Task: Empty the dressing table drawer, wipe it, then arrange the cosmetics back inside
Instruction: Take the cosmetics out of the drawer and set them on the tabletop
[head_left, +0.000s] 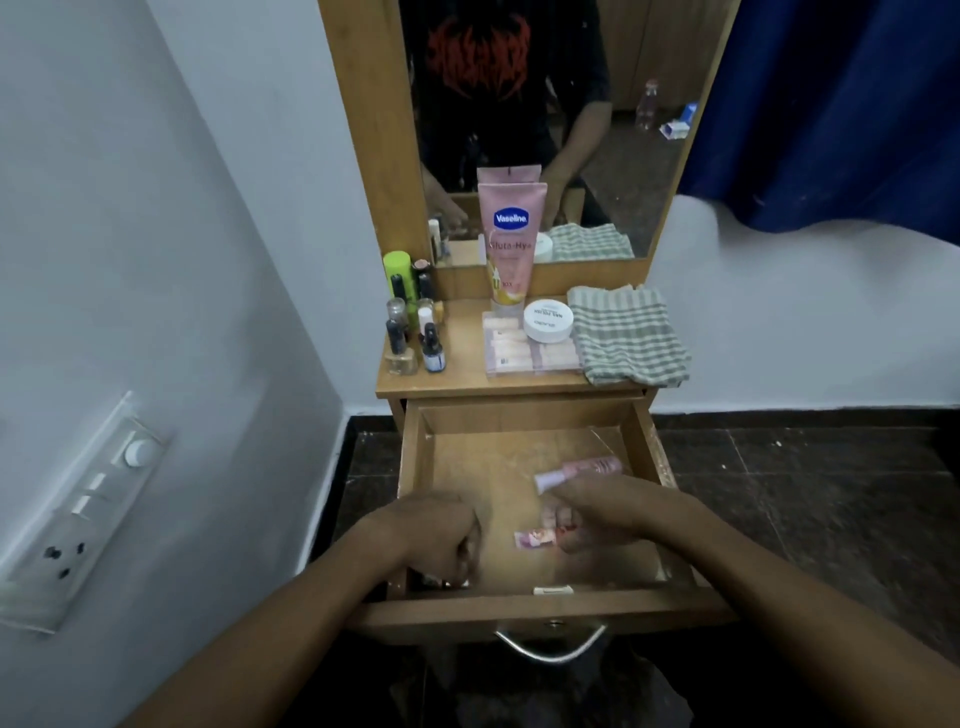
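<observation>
The wooden drawer (519, 415) of the dressing table is pulled out below me. Both my hands are inside it. My left hand (441, 535) is curled over small dark items in the front left corner; what it grips is hidden. My right hand (608, 512) holds a pink tube with a white cap (576, 470) and reaches down at small pink items (535, 538) on the drawer floor. A small white stick (552, 590) lies by the front wall. On the tabletop (462, 358) stand a pink Vaseline tube (511, 244), several small bottles (410, 327), a white round jar (547, 321), a clear box (530, 353) and a striped cloth (626, 335).
A mirror (613, 156) rises behind the tabletop. A white wall with a switch panel (88, 509) is on the left. A blue curtain (831, 104) hangs at upper right. Dark tiled floor (805, 493) surrounds the table. The drawer's metal handle (550, 647) faces me.
</observation>
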